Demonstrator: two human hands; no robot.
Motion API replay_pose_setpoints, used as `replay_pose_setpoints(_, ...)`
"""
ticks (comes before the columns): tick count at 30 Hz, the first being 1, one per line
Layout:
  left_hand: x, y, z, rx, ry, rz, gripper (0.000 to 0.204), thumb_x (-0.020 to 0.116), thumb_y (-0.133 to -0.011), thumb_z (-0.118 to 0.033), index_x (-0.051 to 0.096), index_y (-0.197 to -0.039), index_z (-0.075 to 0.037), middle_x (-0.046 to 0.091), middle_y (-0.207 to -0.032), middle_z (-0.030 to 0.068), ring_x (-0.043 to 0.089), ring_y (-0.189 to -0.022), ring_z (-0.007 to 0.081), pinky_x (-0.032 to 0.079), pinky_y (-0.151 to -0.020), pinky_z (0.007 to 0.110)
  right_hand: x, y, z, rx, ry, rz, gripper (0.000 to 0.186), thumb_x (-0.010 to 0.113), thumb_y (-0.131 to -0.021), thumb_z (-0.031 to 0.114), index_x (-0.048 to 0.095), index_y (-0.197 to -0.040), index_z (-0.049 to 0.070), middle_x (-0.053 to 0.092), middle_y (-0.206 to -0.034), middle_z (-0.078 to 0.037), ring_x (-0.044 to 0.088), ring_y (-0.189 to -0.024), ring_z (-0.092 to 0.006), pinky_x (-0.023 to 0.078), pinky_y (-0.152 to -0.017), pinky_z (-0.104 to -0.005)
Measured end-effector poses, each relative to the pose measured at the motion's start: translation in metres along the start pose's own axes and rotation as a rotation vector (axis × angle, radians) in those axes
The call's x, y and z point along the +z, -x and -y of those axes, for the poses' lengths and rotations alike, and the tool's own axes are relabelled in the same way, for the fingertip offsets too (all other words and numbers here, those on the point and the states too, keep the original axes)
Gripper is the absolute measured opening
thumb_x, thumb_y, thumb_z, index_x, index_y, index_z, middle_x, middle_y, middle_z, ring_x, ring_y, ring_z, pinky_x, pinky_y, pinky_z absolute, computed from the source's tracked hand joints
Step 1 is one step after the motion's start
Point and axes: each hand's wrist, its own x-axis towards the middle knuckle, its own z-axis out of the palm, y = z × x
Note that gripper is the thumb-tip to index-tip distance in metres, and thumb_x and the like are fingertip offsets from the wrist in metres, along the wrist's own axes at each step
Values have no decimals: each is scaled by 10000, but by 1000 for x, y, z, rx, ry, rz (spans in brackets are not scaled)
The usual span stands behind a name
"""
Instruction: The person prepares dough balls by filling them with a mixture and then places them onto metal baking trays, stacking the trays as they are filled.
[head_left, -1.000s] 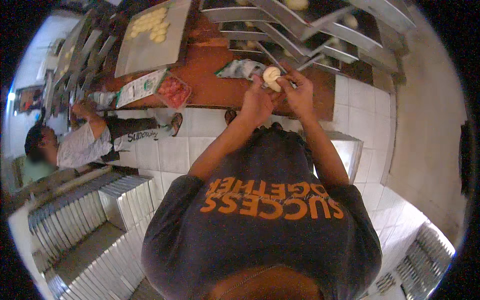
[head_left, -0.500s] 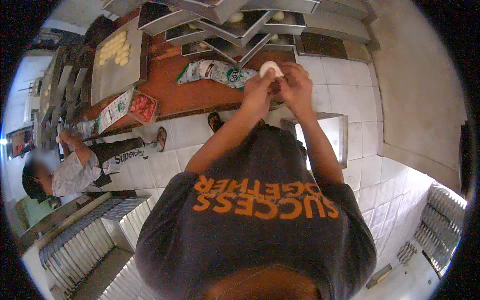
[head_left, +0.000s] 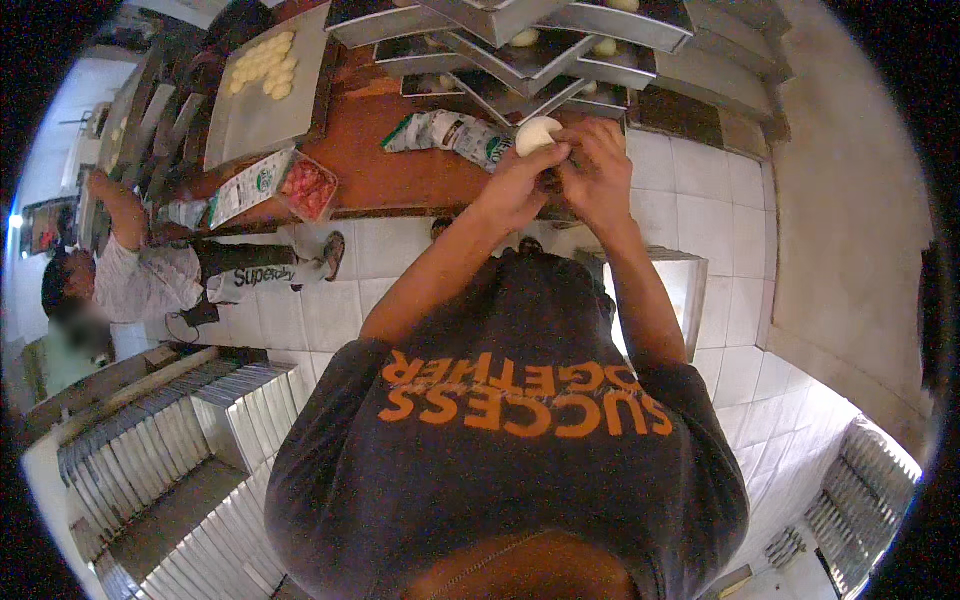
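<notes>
Both my hands come together in front of me at the table's edge around a pale round piece of dough (head_left: 538,133). My left hand (head_left: 518,188) grips it from below, the thumb lying across its lower side. My right hand (head_left: 598,178) is curled against the dough's right edge, fingertips bent in; what lies between the palms is hidden. Just beyond the left hand, a white and green plastic packet (head_left: 445,133) lies on the brown table (head_left: 390,185). Farther left rests an opened packet (head_left: 307,190) showing red pieces.
Crosswise stacked metal trays (head_left: 480,75) with dough pieces stand beyond my hands. A large tray (head_left: 225,135) at the far left carries several dough balls (head_left: 265,65). A co-worker (head_left: 150,270) stands at the left, arm raised toward other trays. Tray racks (head_left: 140,460) fill the lower left.
The whole view has shifted, so the table things sit farther right. My hands stay on the dough, which shows more of its round face. The co-worker's arm has reached up toward the trays.
</notes>
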Motion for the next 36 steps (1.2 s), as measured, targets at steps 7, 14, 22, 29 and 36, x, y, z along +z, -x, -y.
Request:
replay_pose_setpoints(7,-18,1,-9,131,62,-91,250,558,-827,-197,497,-1024,-56,537,-978,35,516,-910,150,461,-735,310,28,-12,10,10,-29,-112,215,630,-600,69,591,-811,67,565,-848,-80,499,-877,-283,375,-788,-376)
replay_pose_setpoints(14,-13,-1,-11,79,77,-167,265,525,-846,-246,497,-1032,-59,556,-966,62,536,-902,194,449,-809,347,21,-5,-5,6,-61,-8,307,631,-599,104,562,-891,44,549,-871,-105,483,-885,-311,357,-801,-404)
replay_pose_setpoints(22,-9,-11,8,109,119,-172,314,491,-858,-314,479,-1054,-68,544,-995,57,519,-929,192,432,-822,332,22,1,-15,-38,7,57,236,621,-625,128,559,-831,32,516,-920,-140,452,-879,-331,350,-781,-427)
replay_pose_setpoints(29,6,-2,0,136,145,-183,207,567,-819,-162,509,-973,-36,557,-852,34,532,-781,139,450,-703,273,12,-9,-9,-29,-4,34,171,611,-639,81,564,-796,30,514,-904,-137,468,-862,-314,399,-738,-386)
replay_pose_setpoints(36,18,-11,-10,243,-172,-234,220,571,-810,-124,513,-992,-14,568,-855,42,541,-762,143,438,-726,272,9,-20,0,210,-158,-24,177,605,-633,46,575,-807,48,549,-854,-118,509,-832,-320,424,-733,-381)
